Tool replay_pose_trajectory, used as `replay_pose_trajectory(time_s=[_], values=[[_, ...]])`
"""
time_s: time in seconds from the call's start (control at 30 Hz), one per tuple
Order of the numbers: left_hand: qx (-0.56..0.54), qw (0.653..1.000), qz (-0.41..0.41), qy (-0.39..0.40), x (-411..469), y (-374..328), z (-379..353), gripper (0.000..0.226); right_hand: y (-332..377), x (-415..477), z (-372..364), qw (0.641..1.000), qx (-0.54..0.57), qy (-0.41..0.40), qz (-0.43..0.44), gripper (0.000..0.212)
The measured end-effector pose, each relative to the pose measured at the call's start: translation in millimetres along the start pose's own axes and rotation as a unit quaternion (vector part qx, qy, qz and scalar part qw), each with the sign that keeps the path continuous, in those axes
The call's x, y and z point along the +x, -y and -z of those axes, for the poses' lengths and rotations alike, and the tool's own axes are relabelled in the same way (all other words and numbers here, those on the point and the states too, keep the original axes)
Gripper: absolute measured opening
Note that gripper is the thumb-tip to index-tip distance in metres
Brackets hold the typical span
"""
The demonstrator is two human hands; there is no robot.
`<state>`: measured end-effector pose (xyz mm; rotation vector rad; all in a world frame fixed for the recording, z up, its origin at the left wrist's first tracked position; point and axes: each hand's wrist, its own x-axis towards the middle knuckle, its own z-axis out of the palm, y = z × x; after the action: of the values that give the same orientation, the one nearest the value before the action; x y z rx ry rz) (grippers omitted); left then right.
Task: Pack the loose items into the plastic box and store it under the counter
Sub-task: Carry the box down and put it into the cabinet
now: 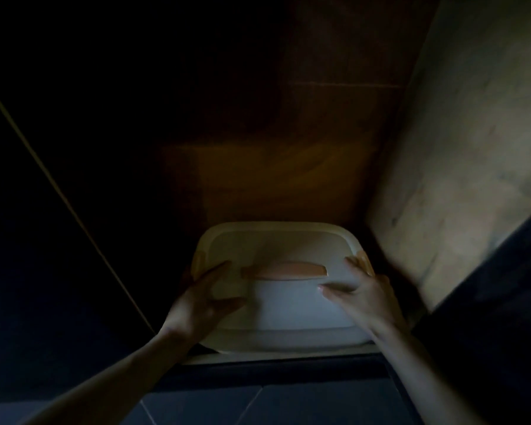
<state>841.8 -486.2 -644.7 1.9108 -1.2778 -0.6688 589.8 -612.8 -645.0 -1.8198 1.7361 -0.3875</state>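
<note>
A pale plastic box (276,246) with its lid on and an orange handle (284,270) across the top sits in a dark recess under the counter. My left hand (204,299) lies on the lid's left side, fingers spread. My right hand (362,289) rests on the lid's right side by an orange side clip (364,261), fingers apart. The contents of the box are hidden by the lid. Whether either hand grips the box or only presses on it is unclear in the dim light.
A light concrete wall (460,167) closes the recess on the right, close to the box. A wooden back panel (288,167) stands behind it. Dark space lies to the left. Grey floor tiles (258,403) run below the recess edge.
</note>
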Motion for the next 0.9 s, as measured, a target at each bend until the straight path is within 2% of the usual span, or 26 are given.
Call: replay_pose_trajectory(time_s=[0.17,0.3,0.47,0.6,0.9], values=[[0.019,1.0,0.005,0.011,16,22,-5,0.079,4,7,-15,1.0,-0.001,0.009,0.015,0.094],[0.016,1.0,0.016,-0.007,19,32,-11,0.083,10,14,-17,0.998,0.025,0.022,0.046,0.088],[0.014,0.999,0.041,-0.018,20,43,-22,0.083,10,17,-21,0.996,-0.002,0.039,0.079,0.09],[0.008,0.999,0.033,-0.031,26,49,-26,0.081,10,21,-27,0.996,-0.001,0.044,0.076,0.092],[0.068,0.997,0.04,-0.025,35,56,-29,0.085,2,24,-34,0.997,-0.04,0.029,0.052,0.095]])
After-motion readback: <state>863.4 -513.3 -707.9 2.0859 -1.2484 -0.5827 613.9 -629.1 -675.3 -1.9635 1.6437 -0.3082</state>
